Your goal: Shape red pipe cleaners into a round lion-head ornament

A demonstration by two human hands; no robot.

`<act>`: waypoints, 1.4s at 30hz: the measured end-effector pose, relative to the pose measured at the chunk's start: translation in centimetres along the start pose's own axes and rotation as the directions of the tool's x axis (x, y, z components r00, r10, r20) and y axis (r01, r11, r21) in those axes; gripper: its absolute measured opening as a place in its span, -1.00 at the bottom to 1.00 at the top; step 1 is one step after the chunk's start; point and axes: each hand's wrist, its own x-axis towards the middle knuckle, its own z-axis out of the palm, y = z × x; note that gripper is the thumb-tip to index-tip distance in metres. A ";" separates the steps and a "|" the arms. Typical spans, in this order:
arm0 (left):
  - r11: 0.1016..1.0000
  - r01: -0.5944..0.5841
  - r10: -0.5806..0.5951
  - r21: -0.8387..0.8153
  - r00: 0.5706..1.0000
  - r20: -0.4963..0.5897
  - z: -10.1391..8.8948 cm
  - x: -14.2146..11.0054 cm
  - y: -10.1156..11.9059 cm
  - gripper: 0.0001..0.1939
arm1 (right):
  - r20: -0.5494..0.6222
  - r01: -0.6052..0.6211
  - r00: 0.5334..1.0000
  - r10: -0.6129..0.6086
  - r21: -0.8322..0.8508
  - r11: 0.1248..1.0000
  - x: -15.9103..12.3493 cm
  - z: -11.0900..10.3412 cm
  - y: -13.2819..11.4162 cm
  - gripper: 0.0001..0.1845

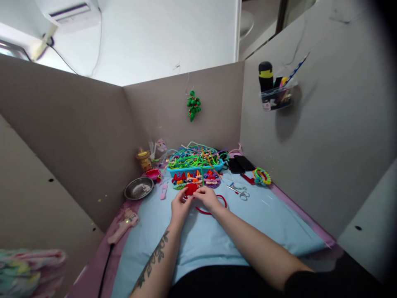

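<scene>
Over the middle of the blue cloth, my left hand (180,203) pinches a small red fuzzy piece (191,189), which looks made of coiled pipe cleaner. My right hand (208,198) is closed at the piece's near right side, its fingertips close to those of my left. A loose length of red pipe cleaner (226,203) curves out from under the right hand and wrist, and its tip shows below the fingers. The fingers hide where this length meets the red piece. Just beyond the hands sit several colourful pipe-cleaner figures (211,179).
Behind the figures, a blue basket (180,171) overflows with pipe cleaners. Scissors (243,195), phones (236,165) and a ring of coiled bands (262,176) lie to the right. At left are a metal bowl (130,194) and a pink glue gun (122,229) with a cord. Grey partitions (217,99) surround the table.
</scene>
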 end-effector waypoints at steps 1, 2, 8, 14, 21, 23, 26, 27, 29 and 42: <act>1.000 0.009 -0.009 0.005 1.000 -0.010 0.0 0.0 0.0 -0.55 | -0.006 0.010 1.000 -0.010 -0.022 1.000 -0.1 0.1 -0.1 -0.79; 1.000 0.023 -0.023 -0.003 1.000 -0.019 0.1 0.0 0.0 -0.56 | -0.011 0.019 1.000 -0.019 -0.037 0.999 -0.2 0.2 -0.2 -0.79; 0.981 0.073 -0.080 -0.177 0.996 -0.033 0.1 0.3 -0.4 -0.60 | -0.032 0.042 0.999 -0.044 -0.057 0.998 -0.4 0.5 0.0 -0.80; 0.932 0.175 -0.201 -0.319 0.978 -0.051 -0.1 0.5 -0.9 -0.62 | -0.030 0.065 0.997 -0.067 -0.054 0.996 -0.6 1.0 -0.1 -0.78; 0.903 0.233 -0.265 -0.361 0.963 -0.040 0.0 0.4 -0.3 -0.60 | -0.031 0.085 0.996 -0.088 -0.082 0.993 -0.8 1.0 -0.4 -0.80; 0.914 0.222 -0.239 -0.339 0.971 -0.009 0.0 0.2 -0.1 -0.53 | -0.060 0.085 0.994 -0.091 -0.088 0.992 -0.6 0.7 -0.3 -0.81; 0.950 0.133 -0.146 -0.282 0.989 -0.026 -0.2 0.1 0.3 -0.44 | -0.133 0.076 0.987 -0.086 -0.078 0.994 -0.2 0.1 0.1 -0.83; 0.960 0.096 -0.117 -0.261 0.991 -0.065 -0.3 0.2 0.3 -0.43 | -0.162 0.074 0.983 -0.084 -0.068 0.995 -0.1 0.0 0.3 -0.84; 0.971 0.062 -0.100 -0.231 0.983 -0.156 -0.5 0.2 0.3 -0.46 | -0.201 0.076 0.976 -0.084 -0.047 0.996 0.2 -0.3 0.6 -0.85; 0.775 0.394 -0.314 -0.494 0.919 0.239 -0.4 0.2 0.0 -0.66 | -0.133 0.094 0.987 -0.089 0.027 0.995 -0.3 -0.1 0.1 -0.88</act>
